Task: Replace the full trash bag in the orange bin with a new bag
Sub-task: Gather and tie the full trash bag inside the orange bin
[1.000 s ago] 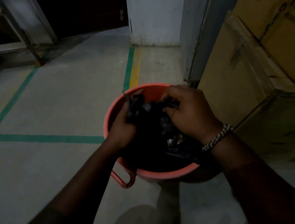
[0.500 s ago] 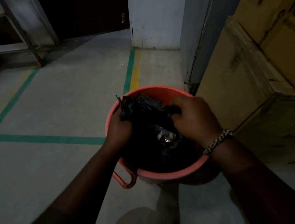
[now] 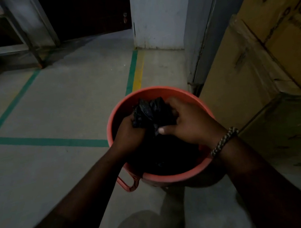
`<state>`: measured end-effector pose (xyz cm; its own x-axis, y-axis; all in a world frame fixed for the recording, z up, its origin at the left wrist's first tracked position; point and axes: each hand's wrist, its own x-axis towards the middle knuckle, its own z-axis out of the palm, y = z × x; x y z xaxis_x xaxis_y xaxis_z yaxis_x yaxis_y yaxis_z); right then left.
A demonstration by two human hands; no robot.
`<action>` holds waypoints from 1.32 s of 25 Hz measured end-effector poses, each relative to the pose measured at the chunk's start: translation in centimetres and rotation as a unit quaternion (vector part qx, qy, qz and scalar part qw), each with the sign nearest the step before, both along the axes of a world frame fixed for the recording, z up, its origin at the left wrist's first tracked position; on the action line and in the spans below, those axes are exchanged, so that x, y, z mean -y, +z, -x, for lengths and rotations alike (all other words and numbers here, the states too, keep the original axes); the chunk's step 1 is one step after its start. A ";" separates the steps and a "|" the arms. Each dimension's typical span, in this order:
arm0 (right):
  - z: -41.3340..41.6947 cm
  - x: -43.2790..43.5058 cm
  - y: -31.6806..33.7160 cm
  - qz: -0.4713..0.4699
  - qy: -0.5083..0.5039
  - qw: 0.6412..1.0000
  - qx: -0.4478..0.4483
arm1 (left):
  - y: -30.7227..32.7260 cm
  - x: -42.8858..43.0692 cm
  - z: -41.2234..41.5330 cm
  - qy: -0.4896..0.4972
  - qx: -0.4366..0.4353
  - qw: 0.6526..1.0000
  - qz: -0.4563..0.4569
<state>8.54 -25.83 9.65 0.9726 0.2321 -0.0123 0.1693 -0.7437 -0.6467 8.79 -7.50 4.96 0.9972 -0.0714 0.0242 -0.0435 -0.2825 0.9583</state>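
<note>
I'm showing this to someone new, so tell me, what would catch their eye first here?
The orange bin on the floor, centre frame, stands out first, with the left hand and right hand both gripping the bunched top of the black bag inside it. Next come the green tape lines on the floor to the left and the cardboard boxes stacked at the right.

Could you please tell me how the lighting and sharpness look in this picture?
Head view: dim throughout; the crumpled black plastic trash bag fades into shadow inside the round orange plastic bin; left hand and right hand look fairly sharp.
</note>
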 end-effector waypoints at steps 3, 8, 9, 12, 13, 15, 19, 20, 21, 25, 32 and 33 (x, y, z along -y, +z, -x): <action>-0.1 0.1 0.5 -0.086 -0.086 0.992 0.044 | -0.1 -0.1 -0.2 -0.008 -0.013 1.000 0.015; 0.8 -1.6 1.7 -0.334 -0.044 0.942 0.004 | 1.2 1.2 1.5 -0.213 -0.040 0.976 0.005; 1.0 -1.9 1.6 -0.346 -0.024 0.938 -0.003 | 1.1 1.6 1.6 -0.188 -0.022 0.982 -0.006; 0.6 -1.1 1.5 -0.369 -0.036 0.928 0.040 | 0.9 0.9 0.6 -0.061 -0.026 0.997 0.048; 0.2 -0.3 1.2 -0.346 -0.053 0.935 0.050 | 1.0 0.5 0.2 -0.038 -0.032 0.997 0.060; -0.4 1.2 0.6 -0.211 -0.052 0.976 0.029 | 1.1 0.0 -0.2 -0.017 -0.019 0.998 0.056; 0.8 0.0 -1.5 0.018 0.058 0.995 -0.074 | 1.2 0.6 -0.2 -0.005 -0.034 0.995 0.088; 0.9 -0.7 -2.2 0.033 0.070 0.996 -0.032 | 1.3 0.9 -0.1 -0.019 -0.047 0.992 0.112; 0.9 -1.2 -2.9 0.064 0.068 0.995 0.022 | 1.5 1.3 0.2 -0.053 -0.057 0.988 0.135; -0.2 -0.3 -3.4 0.058 -0.037 0.989 0.131 | 1.6 1.3 0.5 -0.109 0.001 0.992 0.059; -0.8 -0.2 -2.8 -0.033 -0.104 0.994 0.007 | 1.2 0.9 0.7 -0.116 0.063 0.988 -0.079; -0.6 -0.4 -2.5 -0.044 -0.094 0.995 -0.012 | 0.9 1.0 0.6 -0.078 0.078 0.989 -0.097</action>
<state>9.17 -25.40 7.13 0.9986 0.0480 -0.0231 0.0172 -0.7012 -0.7127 8.15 -8.51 5.82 0.9591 -0.2420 0.1467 -0.2431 -0.4389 0.8650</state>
